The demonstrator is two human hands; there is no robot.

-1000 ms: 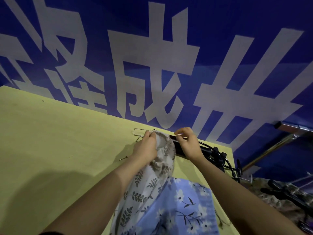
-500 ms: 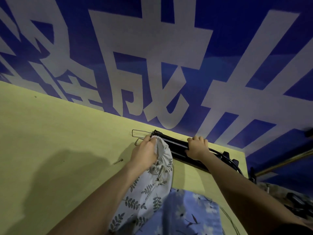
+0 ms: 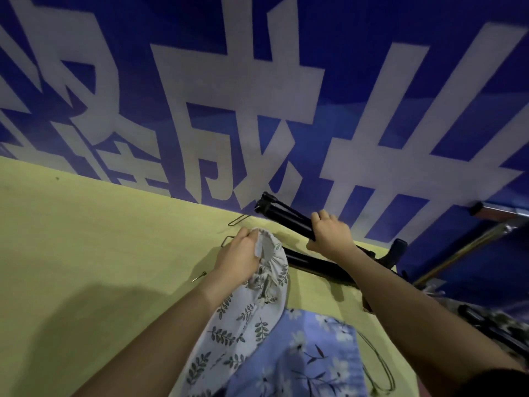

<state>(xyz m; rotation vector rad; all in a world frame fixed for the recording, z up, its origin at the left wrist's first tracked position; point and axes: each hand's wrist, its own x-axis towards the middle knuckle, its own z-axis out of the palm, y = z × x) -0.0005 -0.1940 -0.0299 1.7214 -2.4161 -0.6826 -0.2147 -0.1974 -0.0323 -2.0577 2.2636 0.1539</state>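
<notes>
the left hand (image 3: 237, 260) pinches the gathered mouth of the leaf-print bag (image 3: 249, 316) between thumb and curled fingers, over the yellow table (image 3: 86, 239); the bag's body trails toward six o'clock. at two o'clock from it the right hand (image 3: 329, 236) curls its fingers round the folded black tripod (image 3: 282, 217) (far end tilted up toward ten o'clock, off the table). a second black stand (image 3: 312, 263) lies below that hand, and a blue flowered cloth (image 3: 309, 353) lies at five o'clock.

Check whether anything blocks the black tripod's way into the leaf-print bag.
Nothing visible does. The right hand holds the tripod raised beside the leaf-print bag, whose mouth the left hand holds; wire pegs lie aside.
</notes>
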